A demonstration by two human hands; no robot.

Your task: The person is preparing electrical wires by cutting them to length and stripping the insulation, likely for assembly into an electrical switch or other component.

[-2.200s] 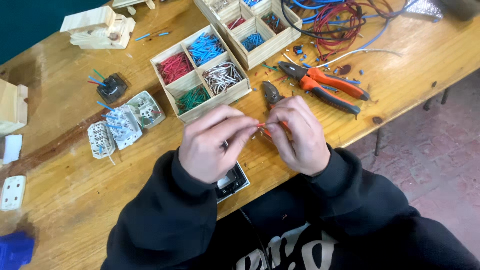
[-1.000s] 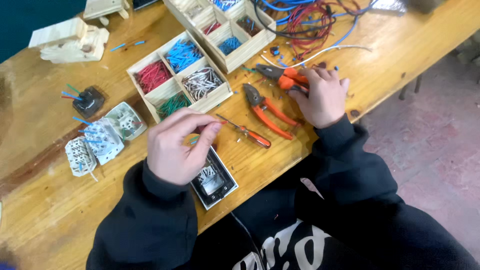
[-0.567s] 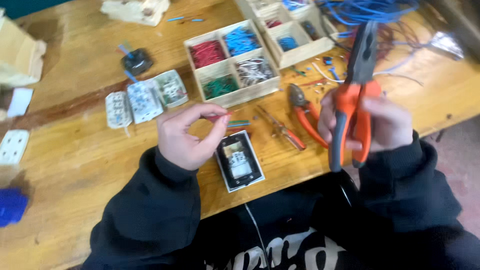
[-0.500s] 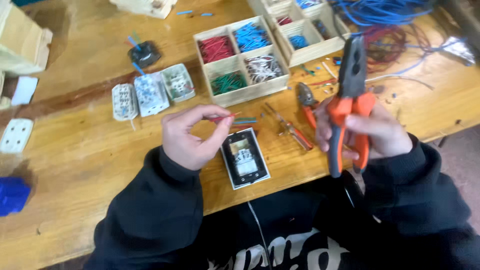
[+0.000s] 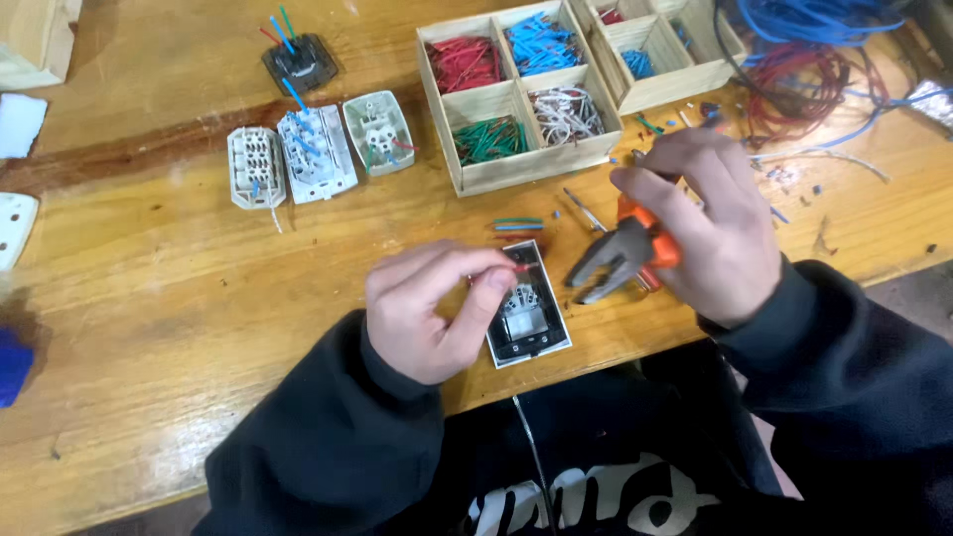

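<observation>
My left hand [image 5: 429, 308] pinches a short red wire [image 5: 512, 270] between thumb and fingertips, just above a black-and-white switch module [image 5: 523, 313] lying on the wooden table near its front edge. My right hand [image 5: 707, 223] grips orange-handled pliers [image 5: 620, 256], their grey jaws pointing down and left toward the module and the wire. The jaws sit a few centimetres right of the wire tip. Most of the pliers' handles are hidden inside my fist.
A wooden divided box [image 5: 516, 94] holds red, blue, green and white wire pieces. A second box [image 5: 660, 45] and tangled blue and red cables [image 5: 814, 60] lie at the back right. Three white socket inserts [image 5: 313, 151] and a dark one [image 5: 300, 62] sit left. Loose wire bits [image 5: 518, 224] lie by the module.
My right hand picked up the orange pliers from the table, raised them upright, then lowered and turned them toward the module. My left hand kept hold of the red wire.
</observation>
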